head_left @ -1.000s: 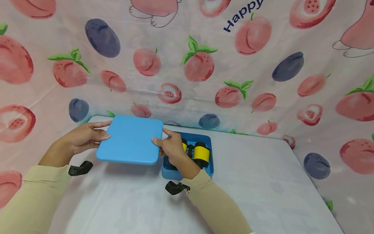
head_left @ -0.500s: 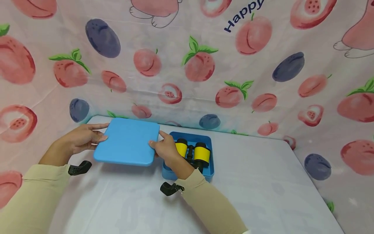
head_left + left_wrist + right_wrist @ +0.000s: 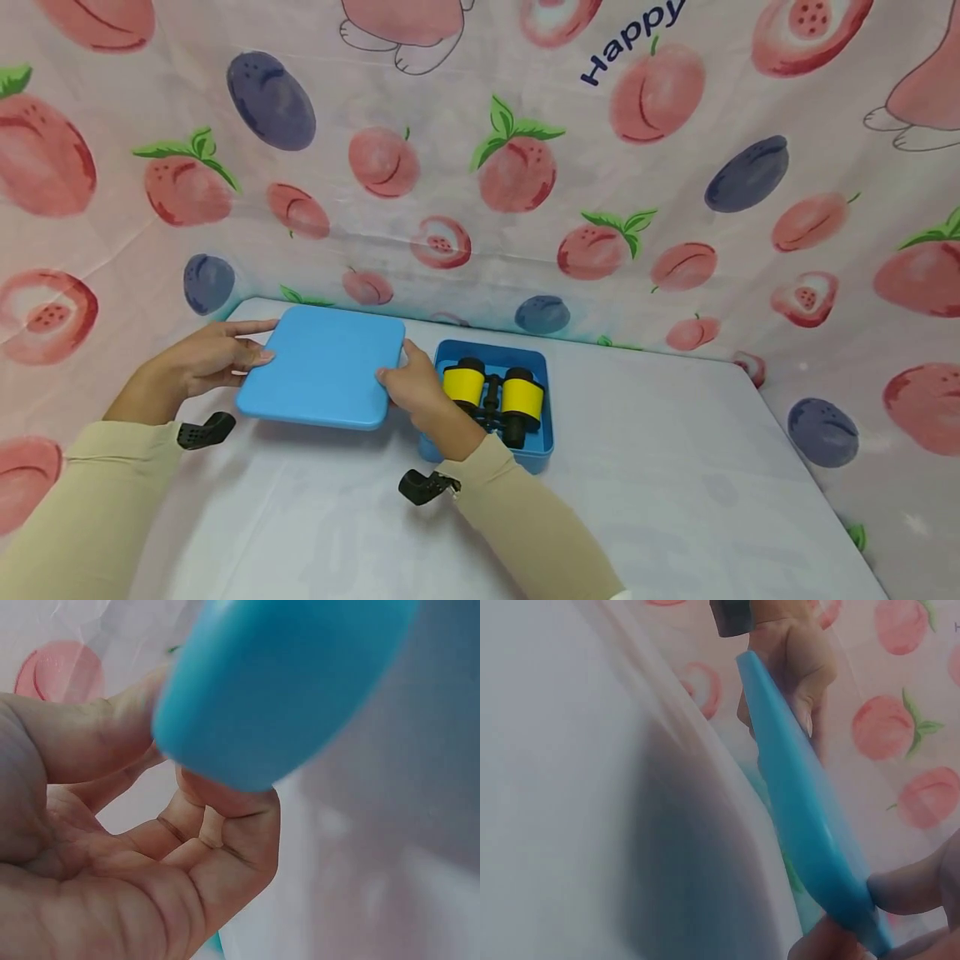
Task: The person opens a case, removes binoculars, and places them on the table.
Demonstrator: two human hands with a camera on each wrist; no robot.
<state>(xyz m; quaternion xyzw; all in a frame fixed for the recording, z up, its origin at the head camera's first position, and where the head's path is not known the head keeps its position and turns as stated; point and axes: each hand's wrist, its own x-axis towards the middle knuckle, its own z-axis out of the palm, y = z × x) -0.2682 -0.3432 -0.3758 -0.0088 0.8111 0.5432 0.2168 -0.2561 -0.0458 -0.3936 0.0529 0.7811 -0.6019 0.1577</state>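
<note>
Holding lid (image 3: pixel 322 367) above table (image 3: pixel 690 475), pinched at 2 opposite edges by thumb and fingers of left hand (image 3: pixel 206 358) and right hand (image 3: pixel 420 387), near open box (image 3: pixel 536 461) containing binoculars (image 3: pixel 492 395).

White tabletop (image 3: pixel 697 475) — pink fruit-print cloth (image 3: pixel 457 179) behind and along both sides, lettered "Happy".

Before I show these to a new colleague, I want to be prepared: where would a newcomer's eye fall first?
Probably on the flat blue lid, held above the white table between the left hand and right hand. Next come the yellow and black binoculars, in the open blue box to the lid's right. Behind, a fruit-printed backdrop fills the head view's upper part.
</note>
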